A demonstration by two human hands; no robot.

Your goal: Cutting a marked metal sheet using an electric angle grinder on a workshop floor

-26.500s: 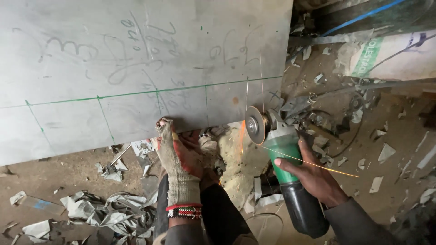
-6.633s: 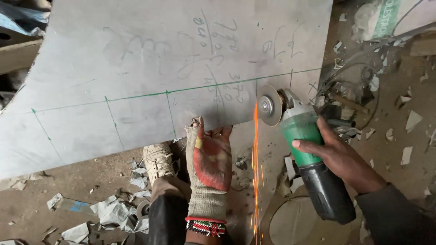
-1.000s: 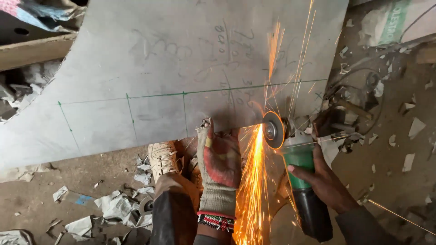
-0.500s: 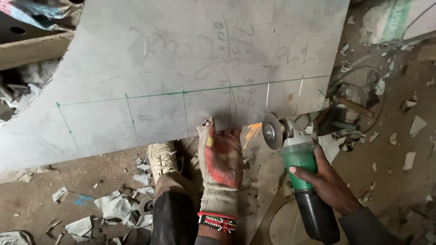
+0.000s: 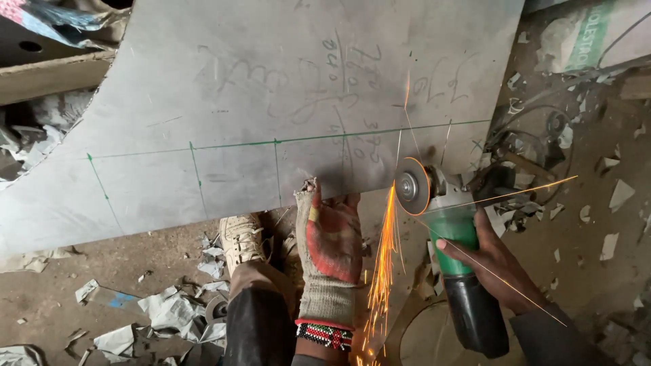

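A large grey metal sheet (image 5: 271, 115) fills the upper part of the head view, marked with green lines and scribbles. My left hand (image 5: 330, 247), in a worn red and grey glove, presses against the sheet's lower edge. My right hand (image 5: 491, 264) grips the green and black angle grinder (image 5: 451, 237) by its body. Its cutting disc (image 5: 412, 186) meets the sheet's lower edge just right of my left hand, and orange sparks (image 5: 383, 264) stream down between my two hands.
My shoe (image 5: 243, 236) and dark trouser leg stand below the sheet on a dirt floor strewn with paper scraps (image 5: 169, 312) and metal offcuts. Cables and debris (image 5: 542, 135) lie at the right. A white sack (image 5: 597, 37) sits top right.
The grinder's disc has gone back into the sheet's edge and sparks fall again, after a moment half a second ago when almost none showed. My left hand has stayed in place.
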